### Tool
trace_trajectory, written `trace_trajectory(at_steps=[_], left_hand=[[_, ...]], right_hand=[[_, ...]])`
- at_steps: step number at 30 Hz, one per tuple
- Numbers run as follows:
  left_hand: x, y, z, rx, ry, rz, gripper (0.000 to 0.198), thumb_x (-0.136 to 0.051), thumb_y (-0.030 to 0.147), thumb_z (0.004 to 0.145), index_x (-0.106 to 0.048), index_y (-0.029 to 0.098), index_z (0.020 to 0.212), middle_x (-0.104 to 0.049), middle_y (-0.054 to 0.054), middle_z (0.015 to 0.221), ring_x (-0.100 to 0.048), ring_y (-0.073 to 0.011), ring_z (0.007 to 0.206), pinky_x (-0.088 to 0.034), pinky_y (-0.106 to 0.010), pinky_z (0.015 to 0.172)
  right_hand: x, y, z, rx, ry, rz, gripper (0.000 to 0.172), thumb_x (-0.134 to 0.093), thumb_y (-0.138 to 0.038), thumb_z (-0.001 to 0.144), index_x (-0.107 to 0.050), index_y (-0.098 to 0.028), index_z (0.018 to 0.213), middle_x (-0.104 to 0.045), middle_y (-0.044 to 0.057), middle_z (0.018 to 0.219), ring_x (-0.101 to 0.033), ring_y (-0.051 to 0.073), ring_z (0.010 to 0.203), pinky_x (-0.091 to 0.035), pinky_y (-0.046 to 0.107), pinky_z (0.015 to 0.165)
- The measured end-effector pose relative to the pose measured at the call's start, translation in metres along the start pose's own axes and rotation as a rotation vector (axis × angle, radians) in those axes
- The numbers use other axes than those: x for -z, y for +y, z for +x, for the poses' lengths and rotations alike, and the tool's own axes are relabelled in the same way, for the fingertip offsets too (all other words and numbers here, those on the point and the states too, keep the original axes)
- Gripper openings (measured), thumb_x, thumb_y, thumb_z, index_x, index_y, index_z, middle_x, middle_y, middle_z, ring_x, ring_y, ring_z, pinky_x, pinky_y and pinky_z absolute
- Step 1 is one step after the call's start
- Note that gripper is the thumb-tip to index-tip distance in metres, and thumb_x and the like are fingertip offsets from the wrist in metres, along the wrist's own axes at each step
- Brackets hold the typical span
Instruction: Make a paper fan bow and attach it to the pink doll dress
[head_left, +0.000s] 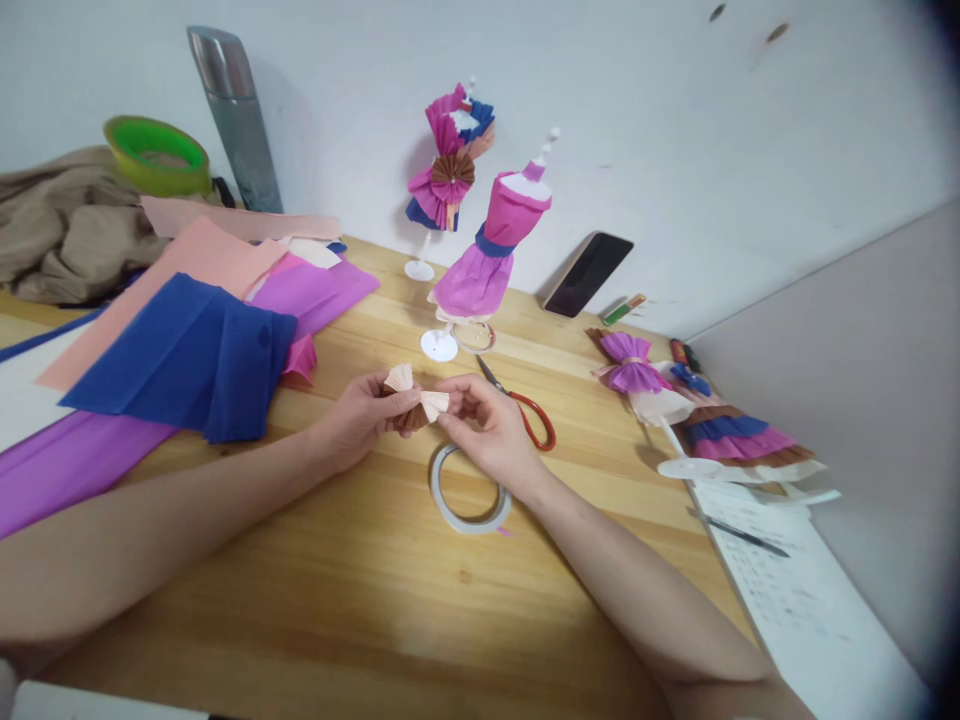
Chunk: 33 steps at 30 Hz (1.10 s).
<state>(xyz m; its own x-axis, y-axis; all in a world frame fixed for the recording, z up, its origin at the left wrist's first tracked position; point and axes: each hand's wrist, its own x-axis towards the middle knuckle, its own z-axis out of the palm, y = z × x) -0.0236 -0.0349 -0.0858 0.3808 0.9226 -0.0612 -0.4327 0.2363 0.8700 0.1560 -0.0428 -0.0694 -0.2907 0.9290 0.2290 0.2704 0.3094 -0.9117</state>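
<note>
A small pleated paper bow (433, 405), cream with a brown layer beneath, is pinched between the thumb and fingers of my left hand (361, 420). My right hand (493, 428) has its thumb and fingertips closed at the bow's right end. Parts of the bow are covered by my fingers. Below the right hand lies a roll of tape (444, 505), and scissors with red handles (541, 420) rest just beyond it. Farther back stands a mini dress form (517, 210) wearing a pink and purple paper dress with a blue waistband.
Sheets of coloured crepe paper (180, 350) spread across the left. Along the wall are a bottle (244, 130), a second dressed form (442, 180) and a phone (589, 275). A green tape roll (154, 160) sits on brown cloth. More paper dresses (739, 435) and a notebook (795, 580) occupy the right.
</note>
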Motion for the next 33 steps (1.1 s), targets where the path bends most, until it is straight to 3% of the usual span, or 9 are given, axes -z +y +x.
trace_trajectory(at_steps=[6,15,23,29,33], left_hand=[[-0.002,0.000,-0.001,0.005,0.001,-0.006,0.024,-0.077,0.031,0.071,-0.064,0.012,0.070,-0.054,0.001,0.056,-0.046,-0.0080,0.052,-0.035,-0.022,0.053],[-0.012,0.000,-0.001,-0.044,0.132,-0.006,0.030,-0.082,0.033,0.061,-0.060,0.013,0.059,-0.052,0.003,0.049,-0.045,-0.0075,0.049,-0.035,-0.021,0.048],[-0.011,-0.001,-0.002,-0.040,0.135,-0.038,0.030,-0.082,0.033,0.062,-0.061,0.012,0.063,-0.055,0.002,0.053,-0.045,-0.0073,0.050,-0.036,-0.021,0.050],[-0.011,-0.002,-0.002,-0.009,0.137,-0.054,0.029,-0.082,0.032,0.063,-0.061,0.012,0.064,-0.055,0.002,0.055,-0.047,-0.0076,0.052,-0.036,-0.021,0.051],[-0.010,-0.001,-0.001,-0.018,0.129,-0.063,0.028,-0.083,0.032,0.063,-0.063,0.012,0.065,-0.056,0.002,0.056,-0.046,-0.0071,0.052,-0.036,-0.021,0.052]], right_hand=[[-0.001,0.001,-0.001,-0.013,0.027,0.024,0.010,-0.065,-0.028,0.077,-0.062,-0.019,0.081,-0.059,-0.001,0.066,-0.053,0.012,0.059,-0.044,0.025,0.057],[-0.001,0.002,0.000,-0.290,0.005,0.402,0.020,-0.070,-0.036,0.072,-0.061,-0.018,0.072,-0.064,0.000,0.061,-0.056,0.011,0.051,-0.044,0.024,0.053],[-0.008,-0.001,-0.003,-0.010,0.040,-0.041,0.012,-0.068,-0.023,0.071,-0.058,-0.020,0.077,-0.056,-0.003,0.064,-0.052,0.012,0.057,-0.043,0.024,0.056],[-0.006,-0.001,-0.005,0.084,0.088,-0.165,0.010,-0.058,-0.023,0.080,-0.057,-0.019,0.071,-0.055,-0.002,0.060,-0.050,0.012,0.054,-0.041,0.025,0.054],[-0.006,-0.003,-0.005,0.095,0.070,-0.168,0.005,-0.062,-0.022,0.077,-0.058,-0.020,0.079,-0.058,-0.002,0.065,-0.054,0.012,0.058,-0.045,0.025,0.057]])
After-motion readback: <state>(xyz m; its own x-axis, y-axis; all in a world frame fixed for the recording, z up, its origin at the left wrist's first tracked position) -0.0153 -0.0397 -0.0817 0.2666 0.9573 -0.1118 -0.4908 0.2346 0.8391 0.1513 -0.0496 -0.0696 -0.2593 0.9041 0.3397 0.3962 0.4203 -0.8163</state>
